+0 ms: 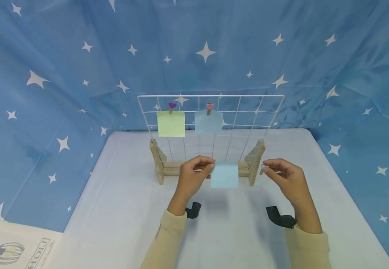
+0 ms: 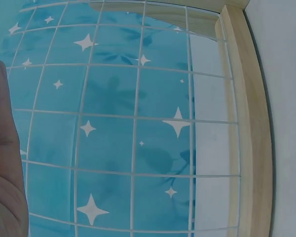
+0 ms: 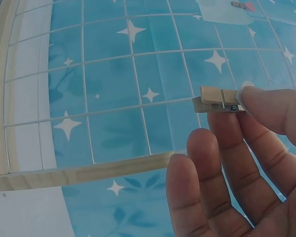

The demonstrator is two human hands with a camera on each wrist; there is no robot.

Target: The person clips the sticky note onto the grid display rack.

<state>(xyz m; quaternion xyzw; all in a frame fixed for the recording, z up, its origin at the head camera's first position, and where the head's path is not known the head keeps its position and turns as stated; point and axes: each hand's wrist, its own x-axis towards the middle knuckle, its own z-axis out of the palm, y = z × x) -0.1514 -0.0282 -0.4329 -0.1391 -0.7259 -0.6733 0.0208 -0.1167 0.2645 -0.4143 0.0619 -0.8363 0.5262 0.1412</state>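
Note:
Between thumb and fingers, my left hand (image 1: 194, 172) pinches a light blue paper note (image 1: 224, 175) by its left edge, in front of the wire grid (image 1: 229, 140). To its right, my right hand (image 1: 287, 175) pinches a small wooden clothespin (image 3: 217, 100) between thumb and fingertips; its jaws point away from the hand in the right wrist view. Up on the grid hang a green note (image 1: 171, 124) under a purple heart clothespin (image 1: 172, 107) and another blue note (image 1: 208, 121) under a pink heart clothespin (image 1: 209, 107). The left wrist view shows only part of the left hand.
The grid stands in a wooden base (image 1: 172, 171) on a white table (image 1: 127, 209). Behind and beside it hangs a blue curtain (image 1: 235, 30) with white stars. Black curved pieces (image 1: 280, 217) sit at both wrists. A printed sheet (image 1: 16, 246) lies at lower left.

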